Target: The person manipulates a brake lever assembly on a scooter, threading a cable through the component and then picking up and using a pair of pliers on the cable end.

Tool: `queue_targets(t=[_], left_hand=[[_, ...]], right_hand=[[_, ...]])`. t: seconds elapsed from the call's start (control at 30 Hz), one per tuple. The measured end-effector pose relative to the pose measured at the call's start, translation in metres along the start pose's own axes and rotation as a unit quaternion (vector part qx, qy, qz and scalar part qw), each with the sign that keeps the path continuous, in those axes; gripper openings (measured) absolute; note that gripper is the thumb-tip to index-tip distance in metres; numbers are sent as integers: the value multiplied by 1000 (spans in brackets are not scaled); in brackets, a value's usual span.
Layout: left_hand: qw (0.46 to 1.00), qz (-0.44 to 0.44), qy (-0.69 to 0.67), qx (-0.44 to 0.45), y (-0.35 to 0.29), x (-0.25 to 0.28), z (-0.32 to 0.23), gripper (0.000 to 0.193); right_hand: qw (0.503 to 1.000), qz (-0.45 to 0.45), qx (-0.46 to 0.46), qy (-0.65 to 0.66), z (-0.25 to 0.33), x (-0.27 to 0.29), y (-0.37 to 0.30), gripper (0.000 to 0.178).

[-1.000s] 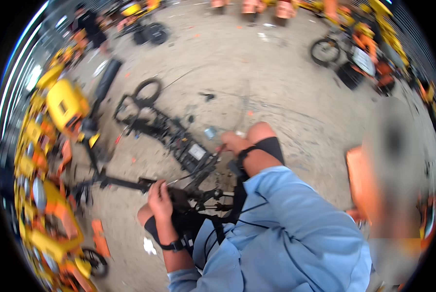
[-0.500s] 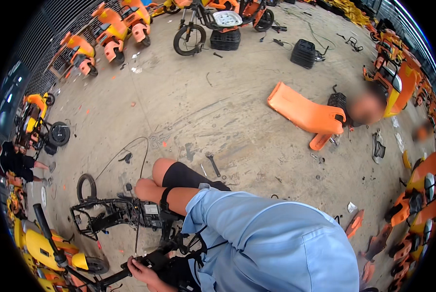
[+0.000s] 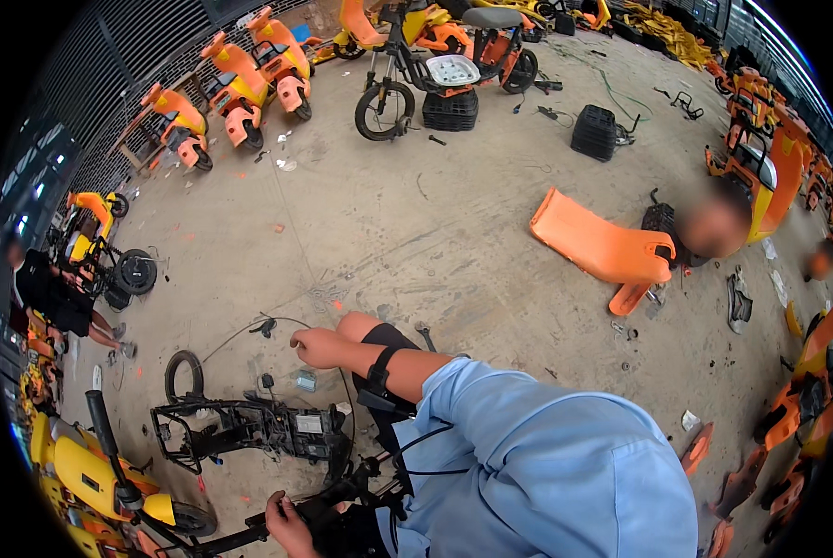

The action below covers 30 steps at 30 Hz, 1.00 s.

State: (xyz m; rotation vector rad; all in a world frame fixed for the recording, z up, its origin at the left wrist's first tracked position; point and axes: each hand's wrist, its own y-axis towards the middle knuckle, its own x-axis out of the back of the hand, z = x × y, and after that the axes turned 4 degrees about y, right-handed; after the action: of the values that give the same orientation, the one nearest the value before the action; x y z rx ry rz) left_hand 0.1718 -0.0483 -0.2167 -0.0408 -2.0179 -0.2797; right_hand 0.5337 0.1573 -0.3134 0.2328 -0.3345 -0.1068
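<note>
My left hand [image 3: 288,526] is at the bottom, its fingers curled against the black handlebar stem [image 3: 235,539]. This joins a bar ending in a black grip [image 3: 101,423]. My right hand [image 3: 316,349] hangs over the floor in front of my knee [image 3: 356,325], fingers curled in. Whether anything is inside them is hidden. Below it lies a small grey block [image 3: 306,380], and beside that a black connector [image 3: 267,380]. A stripped black scooter frame [image 3: 249,430] lies on the concrete, with a pale label [image 3: 309,424] on it. A thin black cable [image 3: 349,395] loops past my right forearm.
A loose tyre [image 3: 185,376] lies beyond the frame. A yellow scooter [image 3: 86,474] stands at lower left. An orange body panel [image 3: 602,246] lies to the right, near another person [image 3: 714,223]. A person in black [image 3: 49,293] is at far left. A wrench [image 3: 426,335] lies past my knee.
My right hand has lifted away from the scooter frame towards the far side, uncovering the small grey block. My left hand stays at the stem. The whole view has shifted a little.
</note>
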Motion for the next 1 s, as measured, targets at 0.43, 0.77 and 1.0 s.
queue_targets(t=[0.43, 0.77, 1.0], left_hand=[[964, 3, -217, 152, -10, -33, 27, 16], [984, 3, -139, 109, 2, -15, -3, 15], [974, -50, -179, 131, -5, -18, -6, 16]], right_hand=[[741, -620, -29, 255, 66, 418, 28, 92], [935, -235, 190, 186, 244, 360, -55, 48], [868, -20, 488, -91, 370, 228, -89, 61]])
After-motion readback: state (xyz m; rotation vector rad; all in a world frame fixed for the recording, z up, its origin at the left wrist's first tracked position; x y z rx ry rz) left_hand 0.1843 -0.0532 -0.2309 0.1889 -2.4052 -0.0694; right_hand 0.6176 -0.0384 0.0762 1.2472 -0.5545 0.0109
